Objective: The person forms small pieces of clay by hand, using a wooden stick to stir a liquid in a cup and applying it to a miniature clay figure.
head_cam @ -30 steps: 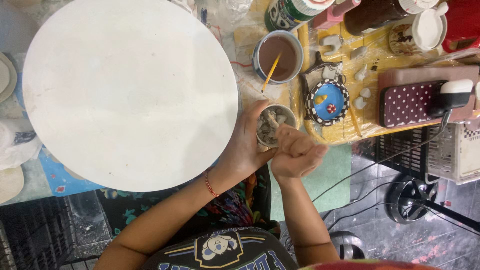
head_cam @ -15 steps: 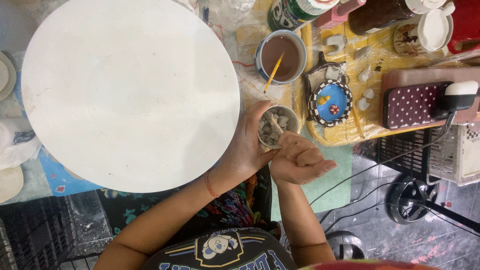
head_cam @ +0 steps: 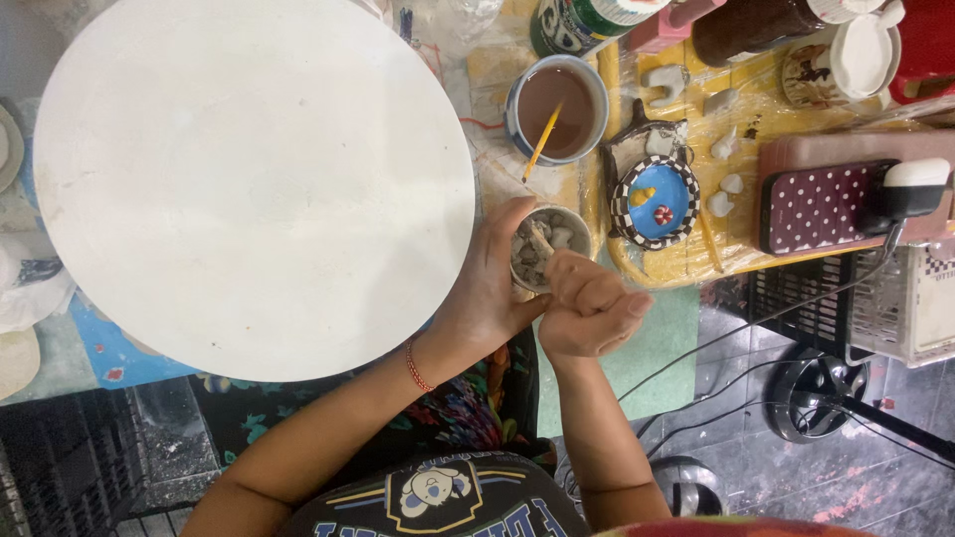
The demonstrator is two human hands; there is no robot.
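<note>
My left hand (head_cam: 489, 293) is wrapped around a small round cup (head_cam: 569, 227) filled with grey, lumpy clay slip, holding it at the right edge of a large white round board (head_cam: 249, 179). My right hand (head_cam: 589, 306) is curled into a loose fist beside the cup and grips a thin stick or tool (head_cam: 542, 244) whose tip dips into the cup's contents. A red thread bracelet sits on my left wrist.
Beyond the cup stands a bowl of brown liquid (head_cam: 557, 99) with a yellow-handled brush in it. To the right lie a blue dish with a checkered rim (head_cam: 657, 199), small white clay pieces, a dotted dark red case (head_cam: 816, 207) and jars. Black crates and cables lie below.
My right hand has shifted slightly around the cup, closing from spread fingers back into a fist on the tool. The left hand keeps its hold on the cup.
</note>
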